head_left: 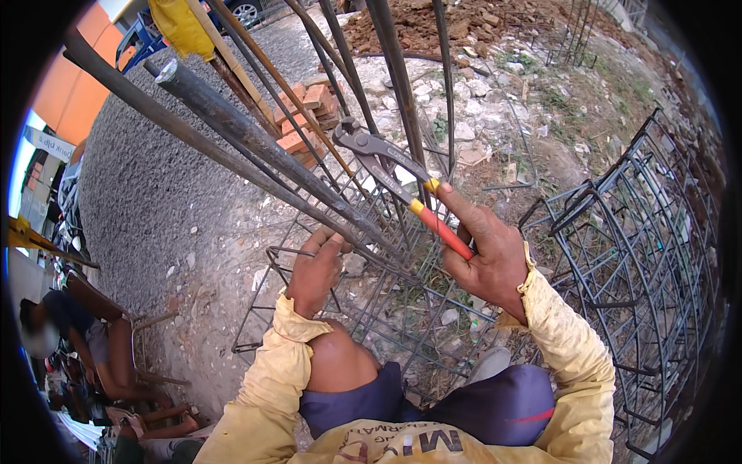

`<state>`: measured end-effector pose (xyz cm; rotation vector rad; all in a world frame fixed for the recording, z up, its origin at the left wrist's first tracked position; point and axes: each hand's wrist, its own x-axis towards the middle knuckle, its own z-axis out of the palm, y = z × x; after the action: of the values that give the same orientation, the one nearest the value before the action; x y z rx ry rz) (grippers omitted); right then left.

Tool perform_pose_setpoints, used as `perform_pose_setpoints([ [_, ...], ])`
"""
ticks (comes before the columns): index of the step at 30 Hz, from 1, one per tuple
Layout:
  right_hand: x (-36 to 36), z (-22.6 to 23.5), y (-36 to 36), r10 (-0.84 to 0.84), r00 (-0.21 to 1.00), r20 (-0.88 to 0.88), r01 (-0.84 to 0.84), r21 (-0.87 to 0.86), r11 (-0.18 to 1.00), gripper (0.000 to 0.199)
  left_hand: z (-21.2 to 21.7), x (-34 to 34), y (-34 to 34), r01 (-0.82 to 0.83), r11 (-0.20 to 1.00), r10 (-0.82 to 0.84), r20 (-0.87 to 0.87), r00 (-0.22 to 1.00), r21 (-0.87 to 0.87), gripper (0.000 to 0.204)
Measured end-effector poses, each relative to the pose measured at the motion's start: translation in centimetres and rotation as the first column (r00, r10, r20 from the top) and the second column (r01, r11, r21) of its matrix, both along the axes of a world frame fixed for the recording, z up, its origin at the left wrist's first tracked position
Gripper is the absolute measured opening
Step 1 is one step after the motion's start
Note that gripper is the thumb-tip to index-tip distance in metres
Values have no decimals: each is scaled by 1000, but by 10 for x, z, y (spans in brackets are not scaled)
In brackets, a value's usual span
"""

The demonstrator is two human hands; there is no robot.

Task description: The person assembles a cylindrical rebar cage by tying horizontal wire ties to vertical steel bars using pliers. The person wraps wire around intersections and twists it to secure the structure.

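Note:
My right hand (488,255) is wrapped around the handles of a pair of end-cutting pincers (386,172) with red and yellow grips. Its index finger lies along the upper handle, and the dark jaws point up and left among standing steel bars. My left hand (315,272) is lower and to the left, its fingers curled and pinched beside a thick slanting rebar (255,147). A thin bent steel stirrup (272,263) runs up to these fingers; what they pinch is hidden. Beneath both hands spreads a rebar cage (410,290) of crossing rods.
Another rebar cage (618,224) stands on the right. Beyond the bars are stacked bricks (305,116), a grey gravel heap (147,185), rubble (464,108) and reddish soil (410,27). A yellow cloth (180,27) hangs at upper left. People sit at lower left, one in dark clothes (77,321).

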<state>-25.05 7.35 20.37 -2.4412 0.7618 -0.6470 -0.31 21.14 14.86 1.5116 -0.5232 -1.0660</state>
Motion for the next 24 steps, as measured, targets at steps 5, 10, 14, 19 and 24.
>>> perform_pose_setpoints([
  [5, -1, -3, -7, 8, 930, -368, -10, -3, 1000, 71, -5, -4, -6, 84, 993, -83, -16, 996, 83, 25],
  [10, -4, 17, 7, -42, 994, -99, 38, -44, 998, 75, -11, -3, 0, 96, 989, -88, -71, 994, 115, 26],
  [14, -5, -7, 3, -28, 996, -79, 27, -13, 1000, 74, -14, -5, -7, 99, 988, -92, -64, 994, 116, 26],
  [19, -1, -14, -5, 5, 921, -389, 1, 16, 1000, 72, -12, -10, -11, 61, 979, -54, -41, 998, 193, 30],
  [24, -9, 8, 6, -59, 995, -76, 56, -36, 998, 75, -11, -10, -7, 96, 958, -82, -64, 995, 270, 34],
])
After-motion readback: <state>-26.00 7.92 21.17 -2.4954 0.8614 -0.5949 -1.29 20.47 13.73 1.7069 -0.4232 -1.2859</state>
